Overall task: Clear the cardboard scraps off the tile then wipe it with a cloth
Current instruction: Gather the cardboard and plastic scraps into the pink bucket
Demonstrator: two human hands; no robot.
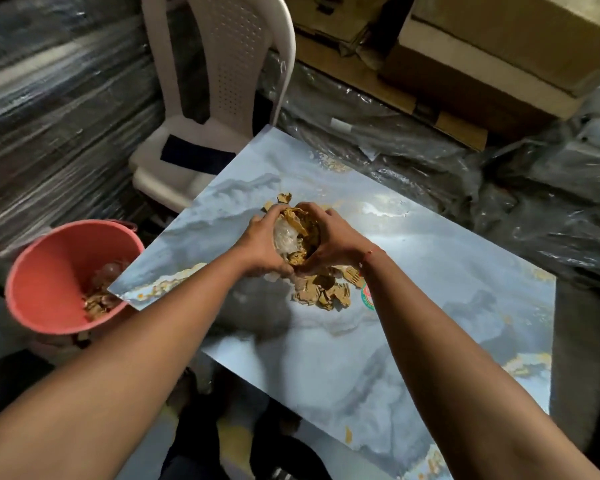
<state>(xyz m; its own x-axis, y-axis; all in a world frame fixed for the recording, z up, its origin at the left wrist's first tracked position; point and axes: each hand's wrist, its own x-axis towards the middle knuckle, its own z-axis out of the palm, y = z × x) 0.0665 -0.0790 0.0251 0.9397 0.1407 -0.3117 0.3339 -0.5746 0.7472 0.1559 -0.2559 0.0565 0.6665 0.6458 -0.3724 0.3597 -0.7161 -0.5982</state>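
**Clerk:** Item one: the brown torn cardboard scraps [326, 292]. Where did you have them?

**Checker:** You had one clump, mixed with a wad of clear crinkled plastic film [286, 237], lifted just above the middle of the glossy blue-grey marbled tile [430, 306]. Your left hand [262, 244] and right hand [329, 244] cupped it between them, fingers curled round the bundle from either side. A loose heap lay on the tile directly below your wrists, and a few bits lay just beyond your fingertips.

**Clerk:** Item two: receptacle?

**Checker:** A round pink plastic bucket [45, 271] stood beside the tile's left corner, with brown scraps already in its bottom.

**Clerk:** Progress, as you would have judged it?

**Checker:** Clearing was partway done: some scraps binned, one handful in your grip, a heap and stragglers left. The wiping had not begun, and no cloth showed in view.

**Clerk:** Surroundings?

**Checker:** A white perforated plastic chair [222, 81] stood behind the tile, brown cardboard boxes [499, 46] beyond it to the right, and dark plastic-wrapped stacks [551, 202] on both sides.
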